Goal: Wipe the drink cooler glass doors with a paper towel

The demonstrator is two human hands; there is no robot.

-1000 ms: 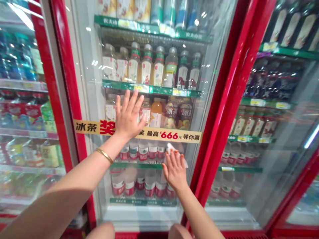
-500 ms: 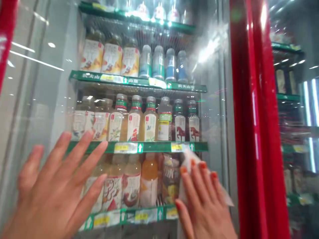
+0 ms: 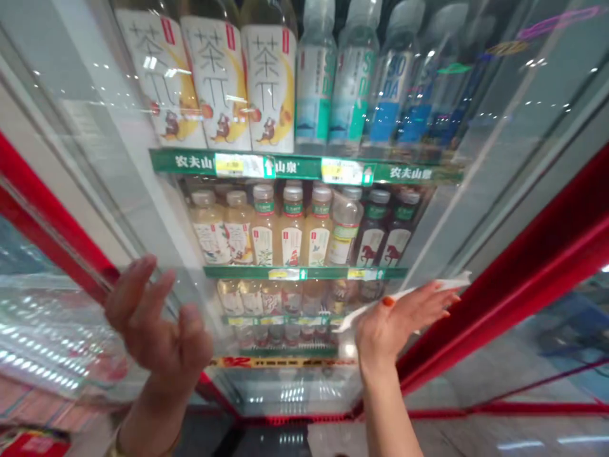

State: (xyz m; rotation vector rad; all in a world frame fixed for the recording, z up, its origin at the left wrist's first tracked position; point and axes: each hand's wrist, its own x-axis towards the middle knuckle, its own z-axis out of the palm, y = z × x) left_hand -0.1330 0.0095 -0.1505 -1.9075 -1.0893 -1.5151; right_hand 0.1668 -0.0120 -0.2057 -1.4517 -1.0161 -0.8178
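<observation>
At the front of a red-framed drinks cooler [image 3: 518,266], a tilted glass door [image 3: 109,158] fills the view, with the frame's red edge running off toward 3 o'clock. Behind the glass, tea bottles [image 3: 214,82] and soda bottles [image 3: 352,76] stand at 12 o'clock above a green shelf strip [image 3: 304,166]. At 8 o'clock the left hand [image 3: 157,324] is open and empty, its fingers loosely curled and blurred; whether it touches the glass is impossible to tell. At 4 o'clock the right hand [image 3: 404,320] lies nearly flat, with a white paper tissue [image 3: 366,311] stretched along its fingers; whether the thumb clamps it cannot be told. Judging by how it lies, flat fingers spread the tissue evenly, while a firmer hold near the orange fingernail [image 3: 389,301] would stop its loose end slipping
</observation>
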